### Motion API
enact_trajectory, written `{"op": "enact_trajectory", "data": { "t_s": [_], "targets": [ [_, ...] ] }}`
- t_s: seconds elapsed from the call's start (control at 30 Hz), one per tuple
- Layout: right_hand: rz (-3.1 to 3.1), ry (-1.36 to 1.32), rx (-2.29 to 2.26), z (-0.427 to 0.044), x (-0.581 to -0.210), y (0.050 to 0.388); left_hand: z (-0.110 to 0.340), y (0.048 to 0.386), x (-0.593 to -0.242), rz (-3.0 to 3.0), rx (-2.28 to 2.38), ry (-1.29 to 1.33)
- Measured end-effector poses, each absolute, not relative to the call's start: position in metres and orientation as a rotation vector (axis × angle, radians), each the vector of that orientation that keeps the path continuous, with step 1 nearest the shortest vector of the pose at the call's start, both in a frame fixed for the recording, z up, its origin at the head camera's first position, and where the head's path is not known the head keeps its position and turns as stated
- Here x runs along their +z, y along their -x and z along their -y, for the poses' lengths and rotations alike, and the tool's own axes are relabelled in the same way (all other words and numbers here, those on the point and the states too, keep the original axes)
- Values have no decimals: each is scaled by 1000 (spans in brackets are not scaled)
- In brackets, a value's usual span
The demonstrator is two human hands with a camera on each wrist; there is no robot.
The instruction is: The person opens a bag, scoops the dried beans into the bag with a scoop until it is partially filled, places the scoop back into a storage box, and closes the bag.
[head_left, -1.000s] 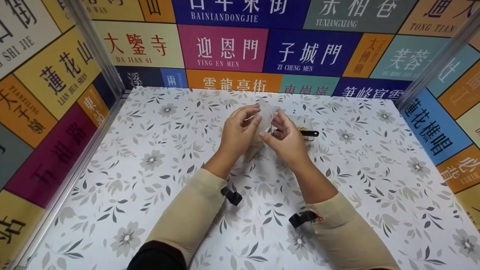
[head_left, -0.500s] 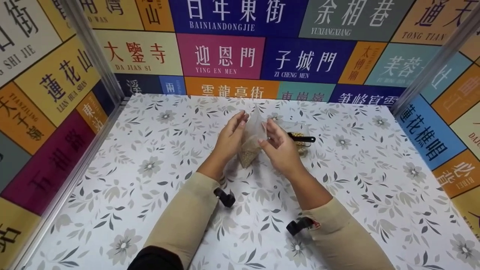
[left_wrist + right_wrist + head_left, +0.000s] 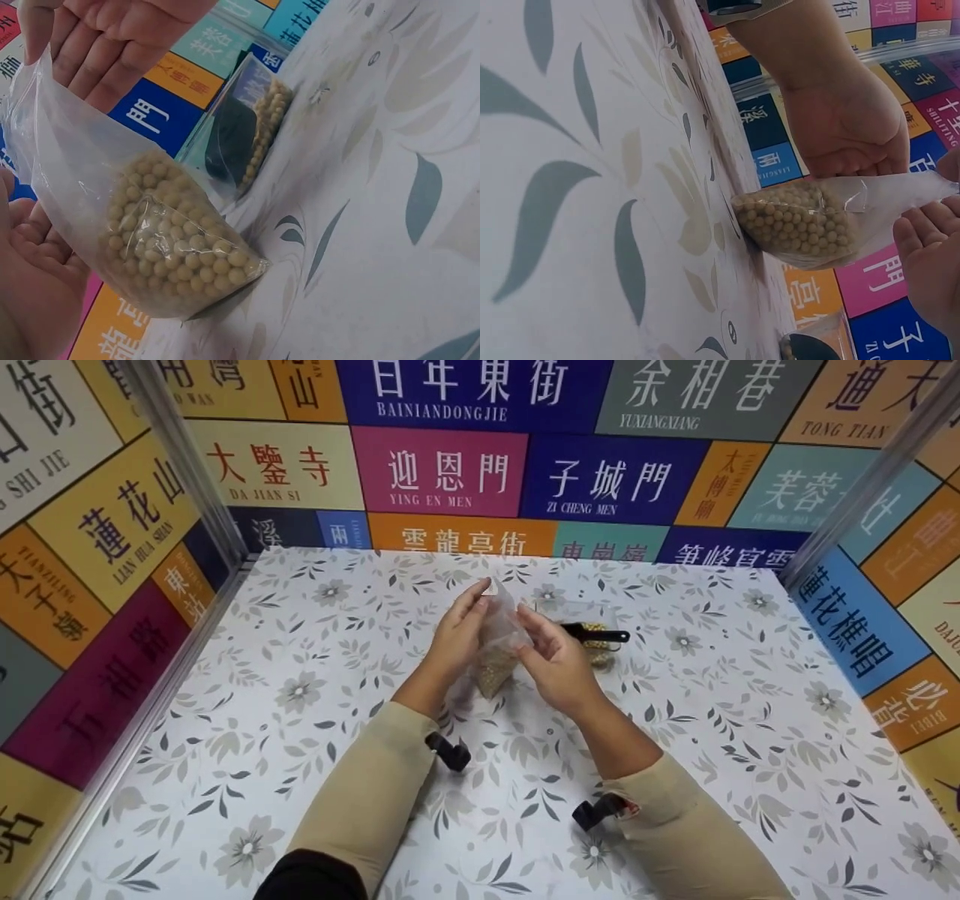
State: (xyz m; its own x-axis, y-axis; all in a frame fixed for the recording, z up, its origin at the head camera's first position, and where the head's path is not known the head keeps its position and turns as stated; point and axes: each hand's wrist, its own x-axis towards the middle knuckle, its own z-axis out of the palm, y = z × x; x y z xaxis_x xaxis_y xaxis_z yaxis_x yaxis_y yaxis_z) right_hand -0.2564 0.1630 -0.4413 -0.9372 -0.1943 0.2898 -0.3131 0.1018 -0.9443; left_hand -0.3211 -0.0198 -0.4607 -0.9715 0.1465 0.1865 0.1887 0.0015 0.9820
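A clear plastic bag (image 3: 496, 664) of round, pale yellow beans stands on the table, its lower corner down and its top between both hands. The beans (image 3: 180, 232) fill its lower part. My left hand (image 3: 459, 630) holds the bag's left side near the upper edge, fingers partly behind the plastic. From the other side, my right hand (image 3: 556, 660) pinches the bag's right upper edge between thumb and fingers. In the right wrist view the bag (image 3: 802, 225) narrows toward the right hand (image 3: 934, 262).
Behind the right hand lies a clear container (image 3: 259, 120) of yellow grains, bag or box I cannot tell. A black handle (image 3: 607, 635) sticks out over it. The floral tablecloth (image 3: 300, 787) spreads around, and colourful lettered panels (image 3: 442, 472) stand at the back and sides.
Both hands and the bag have come lower and nearer, and the bag's bean-filled bottom now shows. The bag's top has tipped left as the right hand shifted slightly left.
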Motion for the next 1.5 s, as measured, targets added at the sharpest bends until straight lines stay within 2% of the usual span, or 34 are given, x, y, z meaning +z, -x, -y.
{"op": "enact_trajectory", "data": {
  "t_s": [0.5,1.03,1.5],
  "targets": [
    [2319,-246,1737,-172,-441,260,30,322,-458,2060,-2170,309],
    [2320,-179,1708,-176,-429,259,51,307,-455,1847,-2174,346],
    [2195,-176,1804,-182,-437,268,58,308,-461,1856,-2258,412]
  ]
}}
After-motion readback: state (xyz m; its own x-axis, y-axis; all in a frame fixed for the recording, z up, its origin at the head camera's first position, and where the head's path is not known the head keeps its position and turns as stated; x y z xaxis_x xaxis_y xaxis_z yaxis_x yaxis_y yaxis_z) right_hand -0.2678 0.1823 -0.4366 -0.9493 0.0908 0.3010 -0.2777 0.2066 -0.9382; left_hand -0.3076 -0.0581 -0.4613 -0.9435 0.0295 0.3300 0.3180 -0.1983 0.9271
